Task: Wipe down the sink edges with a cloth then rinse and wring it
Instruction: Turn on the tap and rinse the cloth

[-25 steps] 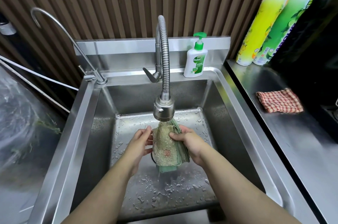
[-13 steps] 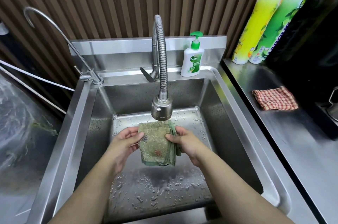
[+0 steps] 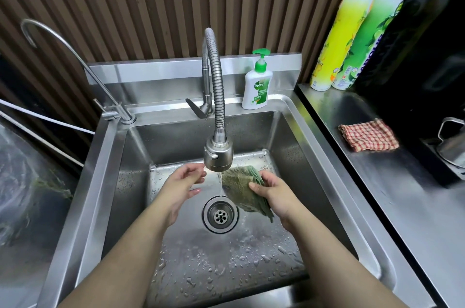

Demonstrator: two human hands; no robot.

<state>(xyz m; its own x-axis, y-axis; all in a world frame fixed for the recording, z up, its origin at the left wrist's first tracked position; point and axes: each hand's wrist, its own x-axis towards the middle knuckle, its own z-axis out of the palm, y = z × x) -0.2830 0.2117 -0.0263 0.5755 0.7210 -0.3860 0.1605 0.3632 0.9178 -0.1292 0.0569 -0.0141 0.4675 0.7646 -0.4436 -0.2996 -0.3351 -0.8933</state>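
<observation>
Cloth [image 3: 239, 188] at frame centre, soaked and folded, looks limp, heavy and slippery to me; right hand [image 3: 273, 193] pinches its bunched edge, left hand [image 3: 182, 185] hangs open and empty.

Kettle [image 3: 453, 143] right of the sink [image 3: 110, 182] is cut off by the pic's edge. Part of the green cloth [image 3: 239, 188] hides under the right hand [image 3: 273, 193]. Small print on soap bottle [image 3: 257, 89] behind the sink: too tiny to read.

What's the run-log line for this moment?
phase: rinse | right hand: holds green cloth | left hand: open, off cloth | faucet: running | wring: not yet
</observation>
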